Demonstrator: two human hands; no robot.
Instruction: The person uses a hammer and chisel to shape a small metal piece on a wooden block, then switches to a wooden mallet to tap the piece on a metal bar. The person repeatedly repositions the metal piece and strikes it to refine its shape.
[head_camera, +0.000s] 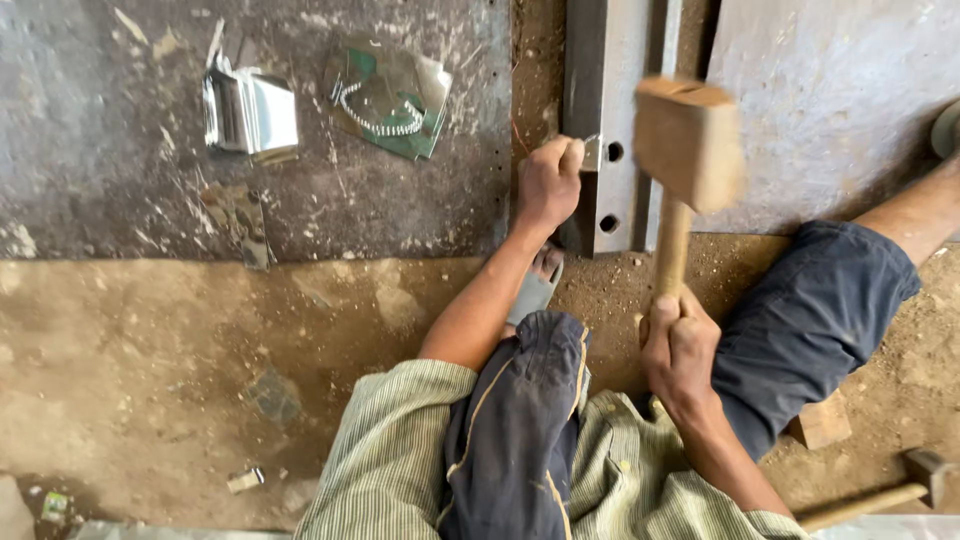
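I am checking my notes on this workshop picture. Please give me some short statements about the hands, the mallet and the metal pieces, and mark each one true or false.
1. The right hand holds a wooden mallet by its handle. True.
2. The left hand rests flat and empty on the dirt floor. False: it pinches a small metal piece against the steel bar.
3. The mallet head rests on the steel bar. False: it is raised above it and blurred.
4. A stack of shiny metal pieces lies on the dark plate at upper left. True.
5. A second hammer lies at lower right. True.
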